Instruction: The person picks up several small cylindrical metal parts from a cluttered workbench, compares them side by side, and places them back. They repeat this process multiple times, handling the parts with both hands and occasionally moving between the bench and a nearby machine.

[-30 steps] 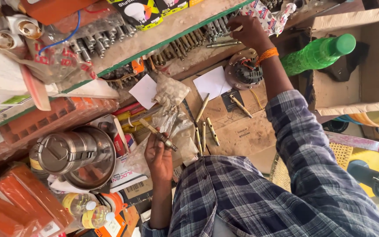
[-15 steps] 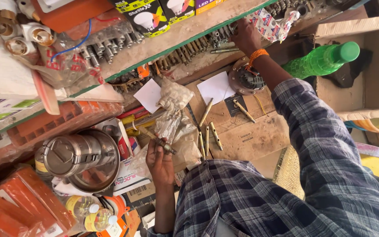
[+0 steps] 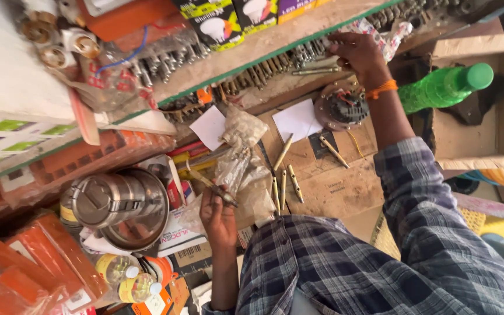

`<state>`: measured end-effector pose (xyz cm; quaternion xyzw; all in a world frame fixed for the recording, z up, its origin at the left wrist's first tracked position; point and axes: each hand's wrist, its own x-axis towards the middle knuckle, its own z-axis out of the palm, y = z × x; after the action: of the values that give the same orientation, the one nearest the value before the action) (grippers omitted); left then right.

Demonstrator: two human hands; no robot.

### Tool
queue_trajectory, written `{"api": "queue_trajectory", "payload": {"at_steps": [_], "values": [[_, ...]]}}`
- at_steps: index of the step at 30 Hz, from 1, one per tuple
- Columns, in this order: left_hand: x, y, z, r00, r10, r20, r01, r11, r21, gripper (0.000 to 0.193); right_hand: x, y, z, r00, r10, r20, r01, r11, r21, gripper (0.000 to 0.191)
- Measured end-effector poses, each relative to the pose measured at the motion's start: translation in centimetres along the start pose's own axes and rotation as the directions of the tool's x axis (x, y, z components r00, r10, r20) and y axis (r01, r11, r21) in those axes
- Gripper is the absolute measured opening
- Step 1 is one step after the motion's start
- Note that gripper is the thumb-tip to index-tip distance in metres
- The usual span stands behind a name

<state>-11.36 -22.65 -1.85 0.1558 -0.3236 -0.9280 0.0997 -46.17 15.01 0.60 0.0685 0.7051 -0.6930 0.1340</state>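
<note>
My left hand point(image 3: 220, 217) grips a long thin metal bolt point(image 3: 212, 185) beside a crumpled clear plastic bag point(image 3: 237, 169). My right hand point(image 3: 357, 51), with an orange band on its wrist, reaches up to the shelf edge. Its fingers bend over a row of metal tools point(image 3: 275, 63) and long rods point(image 3: 316, 70), next to a patterned packet point(image 3: 392, 35). Whether it grips anything is unclear. Below that wrist lies a round motor part point(image 3: 340, 108) on a cardboard sheet point(image 3: 333, 189). Several brass-coloured long bolts point(image 3: 284, 184) are scattered on the sheet.
A green plastic bottle point(image 3: 438, 88) lies in an open cardboard box point(image 3: 468, 146) at right. A steel tiffin container point(image 3: 118, 204) stands at left among orange packets point(image 3: 42, 256). White paper slips point(image 3: 296, 119) lie on the bench. Boxed bulbs point(image 3: 228, 23) sit on the shelf above.
My right hand has stayed at the shelf, shifting slightly along the row of tools. My left hand keeps the long bolt by the plastic bag. The view has drifted a little.
</note>
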Motion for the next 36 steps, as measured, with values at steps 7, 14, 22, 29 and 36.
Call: {"api": "queue_trajectory", "payload": {"at_steps": [7,14,22,29,36], "values": [[0.9,0.1,1.4,1.000,-0.014,-0.015,0.015,0.999,0.049,0.053,-14.5,1.1,-0.2,0.977,-0.049,0.207,-0.078,0.824,0.561,0.048],[-1.0,-0.7,3.7,0.991,-0.099,0.095,0.095,0.995,0.042,0.056,-21.6,6.4,2.3,0.941,-0.091,0.327,-0.181,0.682,0.709,0.044],[-2.4,-1.0,5.3,0.993,-0.115,0.033,0.113,0.992,0.060,0.059,-21.3,8.6,5.7,0.910,-0.058,0.411,-0.265,0.681,0.682,0.034],[-2.4,-0.6,6.4,0.989,-0.125,0.085,0.105,0.974,0.201,0.055,-22.5,3.9,7.5,0.856,0.078,0.511,-0.326,0.848,0.417,0.043],[-3.3,-1.6,7.7,0.960,-0.203,0.192,0.143,0.946,0.290,0.055,-25.1,0.0,12.5,0.873,0.078,0.481,-0.118,0.992,0.054,0.036]]}}
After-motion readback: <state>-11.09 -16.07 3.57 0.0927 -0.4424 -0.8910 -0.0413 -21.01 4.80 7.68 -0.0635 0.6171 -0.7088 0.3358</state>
